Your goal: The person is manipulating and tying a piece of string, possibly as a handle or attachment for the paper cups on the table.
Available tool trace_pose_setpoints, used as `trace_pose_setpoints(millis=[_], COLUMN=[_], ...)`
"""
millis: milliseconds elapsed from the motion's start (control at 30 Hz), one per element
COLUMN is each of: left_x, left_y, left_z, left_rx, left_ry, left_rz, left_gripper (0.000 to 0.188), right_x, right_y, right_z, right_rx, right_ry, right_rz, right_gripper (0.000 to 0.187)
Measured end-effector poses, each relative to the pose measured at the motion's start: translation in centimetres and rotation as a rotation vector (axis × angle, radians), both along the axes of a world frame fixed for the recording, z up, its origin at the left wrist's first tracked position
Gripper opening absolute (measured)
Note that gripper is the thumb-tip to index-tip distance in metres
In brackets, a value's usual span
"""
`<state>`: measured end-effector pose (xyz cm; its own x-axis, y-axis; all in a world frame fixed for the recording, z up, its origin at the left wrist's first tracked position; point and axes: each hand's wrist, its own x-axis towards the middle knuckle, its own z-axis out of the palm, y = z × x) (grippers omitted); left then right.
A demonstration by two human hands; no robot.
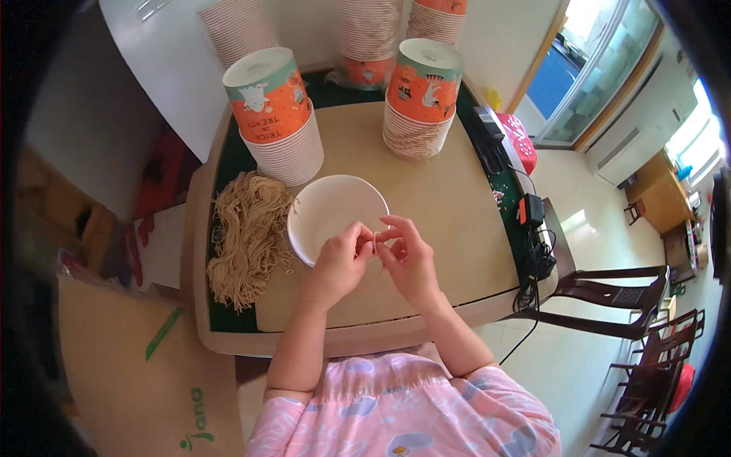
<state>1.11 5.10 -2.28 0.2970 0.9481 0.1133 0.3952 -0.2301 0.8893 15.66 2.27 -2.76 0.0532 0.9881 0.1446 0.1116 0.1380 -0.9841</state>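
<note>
A pink patterned garment (396, 407) lies nearest. Beyond it, over the counter (464, 228), the left grip (340, 257) is clamped on a pale thread (376, 242); the right grip (412, 265) meets it, though whether closed I cannot tell. Just past the left grip stands a white tub (335, 202), beige yarn (250, 236) heaped left. Farther, inverted tub stacks stand left (289, 148) and right (419, 129).
</note>
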Motion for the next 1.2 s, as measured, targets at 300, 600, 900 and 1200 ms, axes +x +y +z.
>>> trace_pose_setpoints(millis=[300,600,900,1200], left_x=[0.3,0.1,0.5,0.3], left_y=[0.2,2.3,2.0,2.3], left_z=[0.7,-0.4,-0.5,-1.5], left_rx=[-0.117,-0.337,-0.226,-0.158], left_ry=[-0.158,-0.250,-0.172,-0.083], left_rz=[-0.077,-0.083,-0.116,-0.014], left_gripper=[0.046,0.037,0.015,0.014], right_x=[0.6,1.7,1.8,2.5], right_y=[1.1,2.2,2.8,2.6], right_z=[0.9,-0.5,-1.2,-1.5], right_rx=[0.137,-0.073,-0.119,0.042], right_ry=[-0.328,0.180,0.463,0.103], right_rz=[0.042,0.152,0.145,0.004], right_gripper=[0.038,0.028,0.024,0.014])
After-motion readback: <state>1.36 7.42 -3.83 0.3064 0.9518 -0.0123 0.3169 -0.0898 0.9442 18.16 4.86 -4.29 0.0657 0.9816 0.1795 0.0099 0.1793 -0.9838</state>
